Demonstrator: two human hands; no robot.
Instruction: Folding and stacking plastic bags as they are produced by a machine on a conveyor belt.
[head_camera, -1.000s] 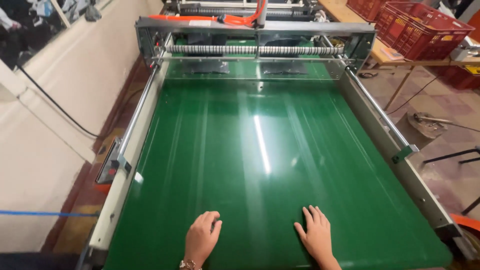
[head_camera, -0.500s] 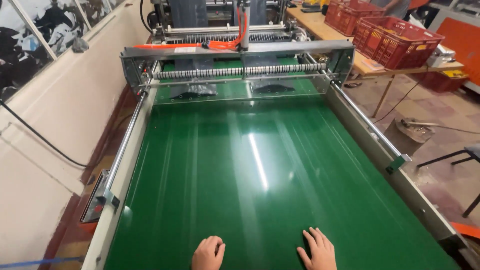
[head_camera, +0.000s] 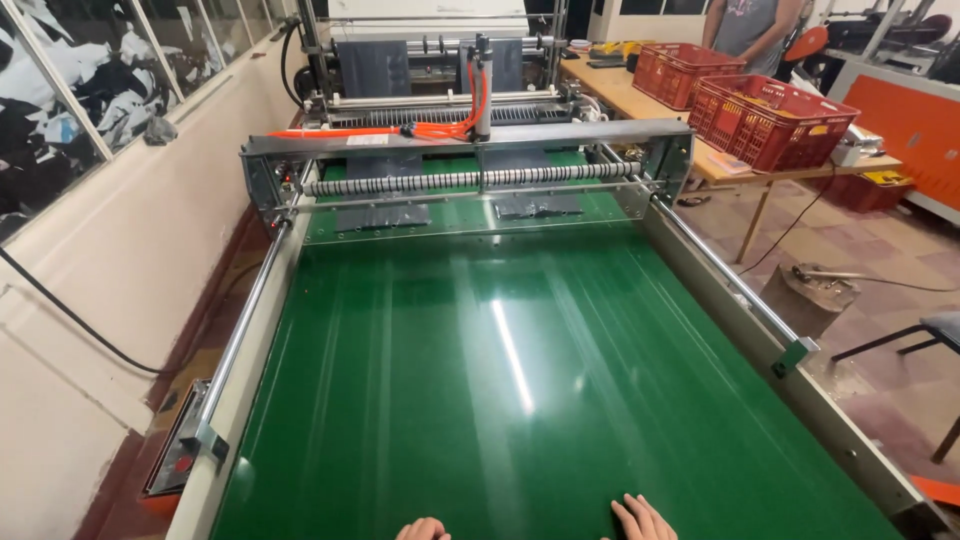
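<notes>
Hazard entry: your left hand (head_camera: 423, 529) (posture hidden) and right hand (head_camera: 645, 520), fingers spread, rest on the green conveyor belt (head_camera: 500, 380)'s near end; belt motion could drag fingers toward the roller bar (head_camera: 470, 180).

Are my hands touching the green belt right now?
Touching: the head view shows the right hand's and left hand's fingers lying flat on the green belt.

Glossy green conveyor belt (head_camera: 500, 370) (flat, bare) under both hands' fingers (head_camera: 640, 518)

Left hand (head_camera: 423, 529) and right hand (head_camera: 643, 519) lie flat, fingers spread, on green conveyor belt (head_camera: 500, 360); grey roller bar (head_camera: 470, 180) spans far end.
</notes>
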